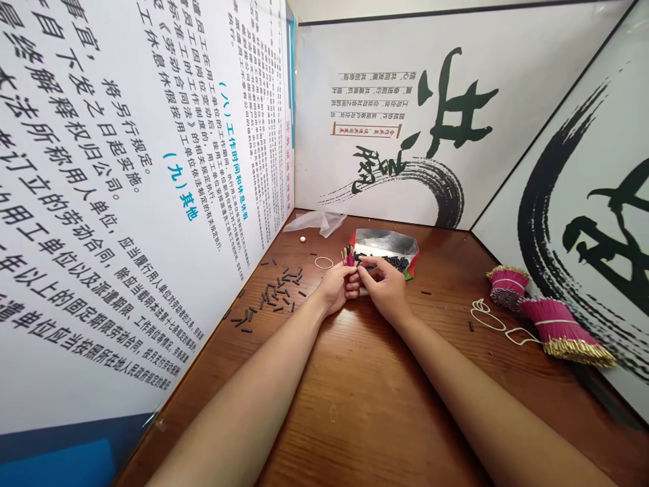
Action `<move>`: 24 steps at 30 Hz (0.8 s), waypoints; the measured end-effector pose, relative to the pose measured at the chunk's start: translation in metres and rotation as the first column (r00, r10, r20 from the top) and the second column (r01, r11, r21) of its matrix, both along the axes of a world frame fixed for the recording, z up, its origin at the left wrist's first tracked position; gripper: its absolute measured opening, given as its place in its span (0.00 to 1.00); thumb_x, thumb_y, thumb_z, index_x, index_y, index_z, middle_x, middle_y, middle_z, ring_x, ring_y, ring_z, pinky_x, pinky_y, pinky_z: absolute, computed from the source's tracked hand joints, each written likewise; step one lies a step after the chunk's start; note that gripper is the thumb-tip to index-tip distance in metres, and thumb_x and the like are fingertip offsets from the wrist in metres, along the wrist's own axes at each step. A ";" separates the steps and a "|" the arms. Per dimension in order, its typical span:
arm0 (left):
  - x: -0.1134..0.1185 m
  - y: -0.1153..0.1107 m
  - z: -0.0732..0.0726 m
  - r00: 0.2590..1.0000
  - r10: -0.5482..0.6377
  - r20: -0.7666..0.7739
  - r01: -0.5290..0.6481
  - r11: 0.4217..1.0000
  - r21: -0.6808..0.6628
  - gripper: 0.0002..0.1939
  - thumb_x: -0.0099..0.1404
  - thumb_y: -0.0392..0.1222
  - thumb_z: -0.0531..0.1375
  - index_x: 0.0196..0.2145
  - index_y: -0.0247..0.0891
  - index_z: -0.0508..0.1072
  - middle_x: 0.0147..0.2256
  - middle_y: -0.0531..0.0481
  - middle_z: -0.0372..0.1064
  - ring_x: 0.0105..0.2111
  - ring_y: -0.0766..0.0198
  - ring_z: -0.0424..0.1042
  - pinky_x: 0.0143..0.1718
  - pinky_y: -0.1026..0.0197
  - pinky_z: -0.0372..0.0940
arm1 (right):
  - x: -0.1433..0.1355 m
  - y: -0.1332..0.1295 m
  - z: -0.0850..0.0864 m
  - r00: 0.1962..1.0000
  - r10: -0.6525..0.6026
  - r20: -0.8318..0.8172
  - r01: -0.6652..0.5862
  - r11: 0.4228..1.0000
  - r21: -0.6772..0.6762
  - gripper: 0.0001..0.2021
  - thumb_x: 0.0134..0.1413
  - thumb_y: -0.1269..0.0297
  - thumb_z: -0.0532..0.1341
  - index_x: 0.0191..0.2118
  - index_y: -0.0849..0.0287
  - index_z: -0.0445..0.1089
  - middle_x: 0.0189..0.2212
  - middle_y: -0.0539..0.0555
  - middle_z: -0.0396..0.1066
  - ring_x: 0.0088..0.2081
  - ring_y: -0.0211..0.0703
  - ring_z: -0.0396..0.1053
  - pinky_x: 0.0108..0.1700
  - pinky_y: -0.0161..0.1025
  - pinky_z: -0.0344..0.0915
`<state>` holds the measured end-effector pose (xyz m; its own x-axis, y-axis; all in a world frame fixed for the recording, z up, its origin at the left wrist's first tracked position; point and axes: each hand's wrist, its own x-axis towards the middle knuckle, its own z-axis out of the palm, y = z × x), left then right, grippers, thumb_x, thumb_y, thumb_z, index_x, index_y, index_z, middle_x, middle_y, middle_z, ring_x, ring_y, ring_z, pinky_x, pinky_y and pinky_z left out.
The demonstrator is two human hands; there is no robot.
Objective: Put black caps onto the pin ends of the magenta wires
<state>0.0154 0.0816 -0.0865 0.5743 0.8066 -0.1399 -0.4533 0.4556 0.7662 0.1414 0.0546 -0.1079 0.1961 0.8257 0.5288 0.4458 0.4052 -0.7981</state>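
My left hand (337, 287) is closed around a small bunch of pinkish-red wires (349, 256), their gold and dark tips pointing up. Close against it, my right hand (383, 283) has its thumb and forefinger pinched together at the bunch; whatever lies between them is too small to make out. Just behind both hands stands an open foil-lined packet (385, 241) holding many short black tubes (398, 262). More black tubes (276, 292) lie scattered on the table to the left of my left hand.
Two tied bundles of pink wires (554, 321) lie at the right, beside loose white rubber bands (487, 315). Another band (324, 262) and a clear plastic bag (315, 222) are at the back left. Printed panels (375, 47) enclose the brown table (334, 406).
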 end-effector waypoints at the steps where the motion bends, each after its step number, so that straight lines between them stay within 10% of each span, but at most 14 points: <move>1: 0.000 0.000 0.000 1.000 0.001 -0.002 -0.001 1.000 -0.001 0.11 0.55 0.34 0.59 0.30 0.39 0.57 0.19 0.60 0.50 0.15 0.75 0.49 0.15 0.74 0.43 | 0.000 0.000 0.000 1.000 0.000 0.003 0.000 1.000 0.002 0.13 0.54 0.58 0.61 0.44 0.57 0.74 0.35 0.54 0.76 0.27 0.39 0.70 0.32 0.38 0.67; 24: 0.006 0.005 -0.004 0.997 -0.059 -0.041 0.060 0.998 0.035 0.04 0.56 0.38 0.52 0.26 0.38 0.58 0.19 0.58 0.49 0.14 0.75 0.45 0.14 0.72 0.40 | -0.001 -0.002 0.003 1.000 0.017 0.021 -0.017 0.999 0.029 0.16 0.55 0.66 0.56 0.50 0.56 0.70 0.40 0.54 0.69 0.30 0.38 0.70 0.34 0.38 0.68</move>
